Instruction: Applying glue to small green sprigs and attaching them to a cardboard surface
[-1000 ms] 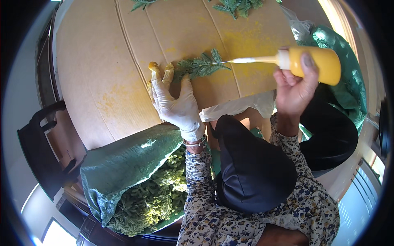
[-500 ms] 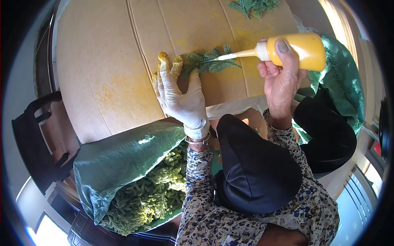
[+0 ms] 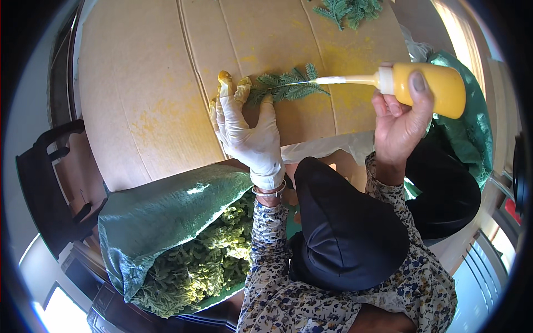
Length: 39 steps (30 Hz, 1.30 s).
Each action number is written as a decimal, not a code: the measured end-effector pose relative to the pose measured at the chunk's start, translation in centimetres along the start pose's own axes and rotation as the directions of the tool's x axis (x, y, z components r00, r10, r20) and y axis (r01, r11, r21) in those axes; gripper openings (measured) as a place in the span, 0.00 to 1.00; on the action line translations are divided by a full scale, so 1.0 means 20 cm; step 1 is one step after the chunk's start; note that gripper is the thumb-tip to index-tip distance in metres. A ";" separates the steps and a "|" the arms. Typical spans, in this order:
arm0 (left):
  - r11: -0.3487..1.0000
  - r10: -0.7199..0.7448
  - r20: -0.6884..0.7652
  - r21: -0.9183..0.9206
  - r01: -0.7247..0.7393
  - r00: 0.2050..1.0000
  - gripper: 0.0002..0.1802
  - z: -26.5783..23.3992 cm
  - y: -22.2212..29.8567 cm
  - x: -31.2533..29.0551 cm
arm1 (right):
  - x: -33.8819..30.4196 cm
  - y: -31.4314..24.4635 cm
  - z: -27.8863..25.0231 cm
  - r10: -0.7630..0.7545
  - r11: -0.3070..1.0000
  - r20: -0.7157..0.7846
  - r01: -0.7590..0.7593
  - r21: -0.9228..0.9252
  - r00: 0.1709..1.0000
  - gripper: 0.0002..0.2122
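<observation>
My left hand (image 3: pixel 250 133), in a white glove with yellow-stained fingertips, rests on the cardboard. Its thumb and forefinger hold the stem end of a green artificial fir sprig (image 3: pixel 294 86) lying flat. My bare right hand (image 3: pixel 404 119) is closed round a yellow squeeze bottle (image 3: pixel 444 91), held on its side with the thumb on top. The bottle's long nozzle points left, and its white tip is over the sprig's right part. A thin pale line runs from the tip along the middle of the sprig.
The large cardboard sheet (image 3: pixel 144 72) has creases and yellow smears. More green sprigs (image 3: pixel 352 11) lie at its far right. A green sack (image 3: pixel 172 205) full of sprigs (image 3: pixel 205 261) stands at near left, another green sack (image 3: pixel 472 111) at right. A dark chair (image 3: pixel 41 183) is on the left.
My right hand has drawn the bottle to the right, so its tip has moved from the sprig's middle toward its right end. My left hand stays nearly where it was.
</observation>
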<state>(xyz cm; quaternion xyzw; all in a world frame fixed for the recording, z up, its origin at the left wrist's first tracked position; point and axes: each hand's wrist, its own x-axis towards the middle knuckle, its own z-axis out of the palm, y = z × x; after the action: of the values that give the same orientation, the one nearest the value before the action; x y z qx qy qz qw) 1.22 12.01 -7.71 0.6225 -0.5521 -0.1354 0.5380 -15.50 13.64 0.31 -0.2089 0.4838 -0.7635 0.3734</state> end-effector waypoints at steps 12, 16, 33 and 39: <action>1.000 0.010 0.011 0.028 -0.011 1.000 0.39 0.00 0.01 0.01 | 0.00 0.12 0.12 0.090 0.996 0.049 -0.090 -0.008 0.995 0.09; 1.000 0.006 0.012 0.029 -0.007 1.000 0.39 0.00 0.00 0.00 | 0.02 0.09 0.10 0.041 0.999 0.016 -0.040 -0.028 0.999 0.09; 0.941 0.186 0.138 0.261 -0.217 0.973 0.28 0.00 -0.01 0.02 | -0.01 -0.10 -0.14 -0.029 0.999 -0.184 0.031 0.011 0.982 0.06; 0.938 0.340 -0.063 0.099 -0.333 0.938 0.11 -0.05 -0.07 -0.02 | 0.00 -0.17 -0.40 -0.051 0.999 -0.126 0.051 -0.004 0.991 0.15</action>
<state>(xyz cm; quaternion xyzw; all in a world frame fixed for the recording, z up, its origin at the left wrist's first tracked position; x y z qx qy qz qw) 2.53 12.62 -8.59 0.5464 -0.6340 0.0074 0.5471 -22.21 19.25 -0.13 -0.1727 0.5013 -0.7843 0.3222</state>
